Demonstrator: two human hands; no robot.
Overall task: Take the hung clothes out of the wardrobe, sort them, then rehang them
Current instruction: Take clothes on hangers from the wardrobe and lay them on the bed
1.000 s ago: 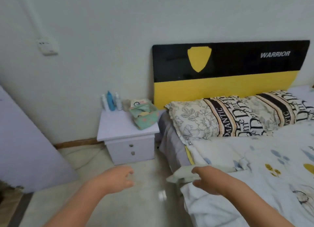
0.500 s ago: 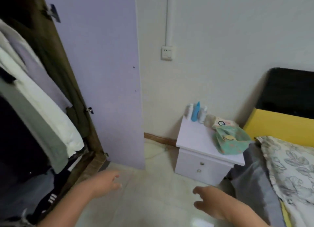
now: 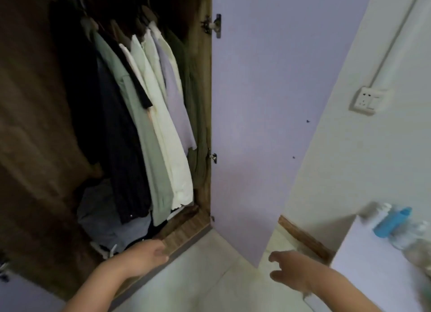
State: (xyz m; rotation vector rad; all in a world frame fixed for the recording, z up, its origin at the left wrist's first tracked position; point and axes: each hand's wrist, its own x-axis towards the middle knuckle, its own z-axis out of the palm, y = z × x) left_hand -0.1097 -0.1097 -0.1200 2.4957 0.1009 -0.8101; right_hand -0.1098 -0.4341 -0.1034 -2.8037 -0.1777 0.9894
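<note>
The open wardrobe (image 3: 186, 230) fills the left of the view. Several garments hang inside it on hangers: a dark coat (image 3: 121, 148), a pale green shirt (image 3: 142, 134), a cream shirt (image 3: 172, 162), a lilac top (image 3: 175, 97) and an olive garment (image 3: 198, 134). Folded grey clothes (image 3: 100, 213) lie on the wardrobe floor. My left hand (image 3: 147, 257) hovers near the wardrobe's bottom edge, fingers loosely curled, holding nothing. My right hand (image 3: 289, 271) is held out low over the floor, fingers relaxed and empty.
The lilac wardrobe door (image 3: 268, 101) stands open against the wall. A wall socket (image 3: 368, 100) sits on the white wall. A white bedside table (image 3: 373, 272) with a blue bottle (image 3: 391, 222) is at the lower right. Pale floor tiles (image 3: 210, 276) lie below.
The view has swung left from the bed and bedside table to the open wardrobe. Both hands stay out in front, empty, the left now near the wardrobe's base.
</note>
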